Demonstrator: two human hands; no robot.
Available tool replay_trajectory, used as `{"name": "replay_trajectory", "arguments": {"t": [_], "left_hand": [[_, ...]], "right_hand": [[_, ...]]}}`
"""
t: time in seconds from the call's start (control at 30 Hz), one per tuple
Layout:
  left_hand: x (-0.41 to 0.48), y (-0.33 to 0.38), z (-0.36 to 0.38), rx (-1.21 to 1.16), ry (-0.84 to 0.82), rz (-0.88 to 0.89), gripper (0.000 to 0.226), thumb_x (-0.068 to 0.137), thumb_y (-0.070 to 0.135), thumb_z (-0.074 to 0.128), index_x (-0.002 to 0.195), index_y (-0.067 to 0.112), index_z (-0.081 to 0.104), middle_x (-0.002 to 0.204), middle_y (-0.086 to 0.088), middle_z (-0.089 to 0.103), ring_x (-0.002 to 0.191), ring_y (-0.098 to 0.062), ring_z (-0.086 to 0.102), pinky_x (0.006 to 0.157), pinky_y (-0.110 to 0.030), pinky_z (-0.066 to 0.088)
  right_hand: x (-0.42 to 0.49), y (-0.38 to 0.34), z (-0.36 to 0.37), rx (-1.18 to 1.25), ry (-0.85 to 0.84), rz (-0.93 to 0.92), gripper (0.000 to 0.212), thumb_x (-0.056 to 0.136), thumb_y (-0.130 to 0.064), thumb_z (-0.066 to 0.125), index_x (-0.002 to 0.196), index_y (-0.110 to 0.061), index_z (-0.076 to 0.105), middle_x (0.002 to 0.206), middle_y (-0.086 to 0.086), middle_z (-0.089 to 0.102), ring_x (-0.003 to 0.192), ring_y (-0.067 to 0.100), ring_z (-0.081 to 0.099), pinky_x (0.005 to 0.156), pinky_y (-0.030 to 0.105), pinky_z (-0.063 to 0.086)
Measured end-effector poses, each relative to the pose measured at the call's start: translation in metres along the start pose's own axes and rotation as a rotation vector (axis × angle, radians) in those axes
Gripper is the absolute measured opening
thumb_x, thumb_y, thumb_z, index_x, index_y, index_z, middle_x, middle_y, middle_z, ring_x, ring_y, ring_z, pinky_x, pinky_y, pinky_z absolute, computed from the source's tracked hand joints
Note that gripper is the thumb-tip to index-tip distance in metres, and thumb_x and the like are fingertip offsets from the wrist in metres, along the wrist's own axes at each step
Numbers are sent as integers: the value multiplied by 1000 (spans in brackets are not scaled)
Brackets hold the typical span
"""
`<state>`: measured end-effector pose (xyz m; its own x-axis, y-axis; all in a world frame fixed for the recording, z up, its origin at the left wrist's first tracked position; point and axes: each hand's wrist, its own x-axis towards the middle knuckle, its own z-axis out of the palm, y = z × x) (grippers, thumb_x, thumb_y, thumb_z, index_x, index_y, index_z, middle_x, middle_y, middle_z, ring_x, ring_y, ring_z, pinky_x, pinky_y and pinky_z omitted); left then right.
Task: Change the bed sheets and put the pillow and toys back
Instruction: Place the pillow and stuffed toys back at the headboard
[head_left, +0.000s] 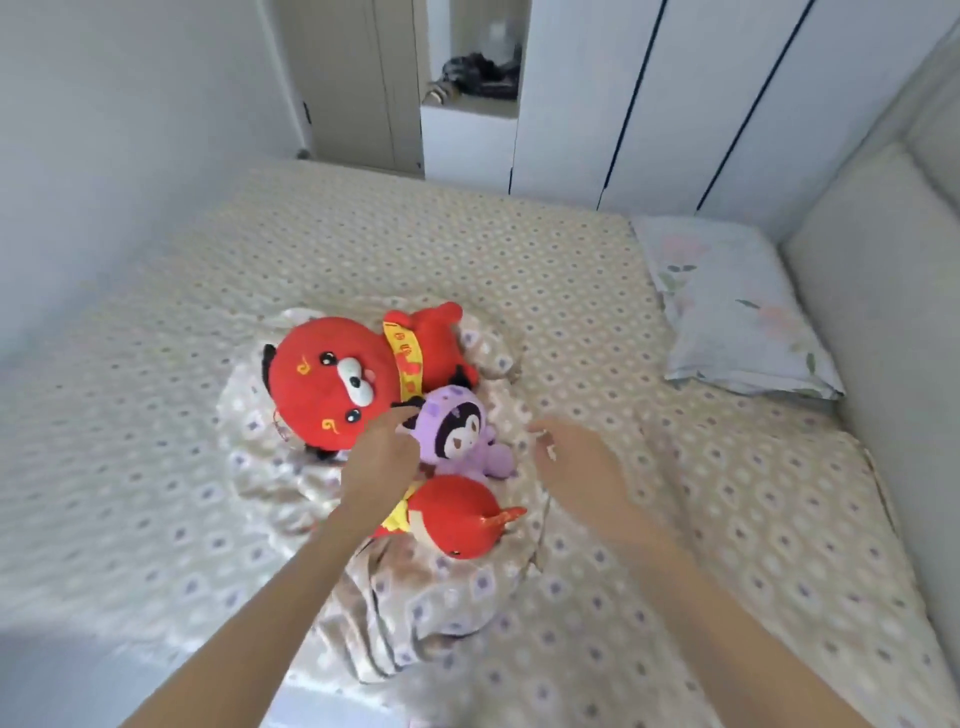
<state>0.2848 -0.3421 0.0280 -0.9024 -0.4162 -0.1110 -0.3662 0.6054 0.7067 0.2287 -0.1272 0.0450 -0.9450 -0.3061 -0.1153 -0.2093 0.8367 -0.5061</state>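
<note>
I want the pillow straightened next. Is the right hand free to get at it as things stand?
Probably yes: the right hand is open and holds nothing, and only flat sheet lies between it and the pillow.

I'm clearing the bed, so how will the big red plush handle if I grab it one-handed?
The big red plush probably feels light and squashy, being stuffed fabric. Its round head dwarfs the body, so it would likely droop head-first if lifted by the body. On the rumpled sheet it shouldn't roll far.
</note>
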Motion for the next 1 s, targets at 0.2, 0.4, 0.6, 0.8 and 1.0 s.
{"name": "replay_trajectory", "arguments": {"t": [0.2,0.4,0.6,0.8,1.0], "left_hand": [[10,-59,-40,-230,-4,-308,43,89,12,51,132,17,50,127,-5,58,105,-19,55,84,-28,39],[34,-100,-65,-413,40,-473,38,89,12,51,128,13,51,123,-7,60,111,-28,56,94,-38,44],[66,-135,-77,-491,55,-535,39,90,11,46,128,16,50,120,-13,61,112,-35,56,92,-39,46],[98,-162,-80,-578,44,-529,40,90,7,46,130,15,49,123,-9,59,97,-22,56,93,-40,46],[114,-185,-79,-594,45,-551,33,90,8,49,120,20,52,119,-7,60,96,-18,55,83,-29,42]], "right_hand": [[34,-75,33,48,-82,-78,30,95,-19,45,119,-27,60,108,-1,66,99,19,60,85,27,44],[89,-130,83,46,-229,-98,30,94,-20,44,120,-19,58,100,0,67,89,19,61,77,32,49],[144,-165,144,66,-257,-112,37,92,-22,50,127,-12,48,118,6,60,108,27,57,87,38,47],[199,-173,197,-12,-290,-60,39,92,-27,52,120,-1,49,119,17,54,109,32,53,88,40,44],[219,-173,239,-32,-332,41,60,93,-34,56,134,3,33,136,25,34,117,37,48,96,36,39]]}}
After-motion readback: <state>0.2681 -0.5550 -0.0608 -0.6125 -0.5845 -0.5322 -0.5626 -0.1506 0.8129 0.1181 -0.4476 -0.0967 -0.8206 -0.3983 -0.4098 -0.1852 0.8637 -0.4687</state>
